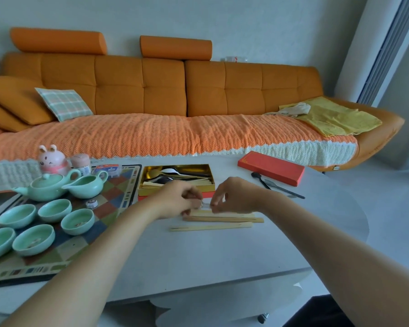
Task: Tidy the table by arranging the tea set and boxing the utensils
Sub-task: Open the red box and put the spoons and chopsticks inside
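Near the middle of the frame, the left hand (182, 200) and the right hand (234, 197) are brought together, fingers curled; a small shiny object (204, 204) is pinched between their fingertips, though what it is cannot be told. Just below them, wooden chopsticks (220, 223) are laid flat on the white table (198, 260). Behind the hands, an open gold-lined box (176, 179) is seen — spoons and more chopsticks lie inside. At right, a red lid (270, 167) bears small gold marks, too small to be read, with dark utensils (274, 186) beside it. At left, a green teapot (47, 186), a pitcher (87, 185) and five cups (54, 210) are set on a patterned mat (118, 197).
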`<state>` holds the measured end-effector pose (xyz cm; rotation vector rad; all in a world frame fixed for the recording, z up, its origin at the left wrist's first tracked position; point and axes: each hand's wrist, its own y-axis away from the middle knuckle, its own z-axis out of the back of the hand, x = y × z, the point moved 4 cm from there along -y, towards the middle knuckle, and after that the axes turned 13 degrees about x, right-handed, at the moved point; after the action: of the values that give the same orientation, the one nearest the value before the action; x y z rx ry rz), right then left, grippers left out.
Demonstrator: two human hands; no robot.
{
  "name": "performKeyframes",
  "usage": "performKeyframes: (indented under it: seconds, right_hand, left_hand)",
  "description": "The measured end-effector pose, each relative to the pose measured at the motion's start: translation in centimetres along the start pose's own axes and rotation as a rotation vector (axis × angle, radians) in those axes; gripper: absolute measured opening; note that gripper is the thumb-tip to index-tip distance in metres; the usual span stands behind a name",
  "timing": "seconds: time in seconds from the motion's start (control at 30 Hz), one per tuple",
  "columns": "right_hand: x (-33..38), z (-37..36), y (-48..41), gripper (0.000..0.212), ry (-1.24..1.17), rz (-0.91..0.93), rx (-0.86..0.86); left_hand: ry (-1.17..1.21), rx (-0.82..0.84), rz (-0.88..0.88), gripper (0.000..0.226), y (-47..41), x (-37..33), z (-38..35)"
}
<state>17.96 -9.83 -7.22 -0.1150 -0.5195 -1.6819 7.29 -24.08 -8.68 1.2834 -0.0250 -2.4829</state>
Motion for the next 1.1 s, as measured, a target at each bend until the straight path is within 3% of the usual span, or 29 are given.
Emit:
performKeyframes:
  seconds: [0.1,0.23,0.43,0.5,0.6,0.8,1.1]
  right_hand:
    - [0.9,1.5,-1.5,0.021,0.031,0.037,-0.167]
    - [1.9,2.5,-4.0,0.029,0.046,0.068,-0.266]
    - [1.0,1.9,-8.9,0.037,0.066,-0.045,-0.296]
    - [0.7,1.7,-10.2,0.038,0.092,-0.09,-0.298]
    - [0.3,1.8,-11.3,0.039,0.164,-0.136,-0.342]
    - [-0.1,1.7,-11.8,0.053,0.191,-0.214,-0.305]
    - [-0.3,0.9,-10.0,0.04,0.117,-0.085,-0.247]
  left_hand:
    - [0.141,-0.217,-0.011,0.008,0.3,0.8,2.7]
    - [0.227,-0.375,-0.002,0.009,-0.1,2.5,4.7]
    - [-0.15,-0.588,0.061,0.028,-1.6,4.1,6.1]
    - [-0.376,-0.569,0.03,0.035,-2.0,4.2,6.1]
    - [-0.562,-0.406,0.035,0.045,-3.0,4.8,5.4]
    - [-0.639,-0.246,0.052,0.049,-4.1,5.7,4.2]
    - [-0.725,-0.212,0.127,0.054,-4.5,5.0,3.7]
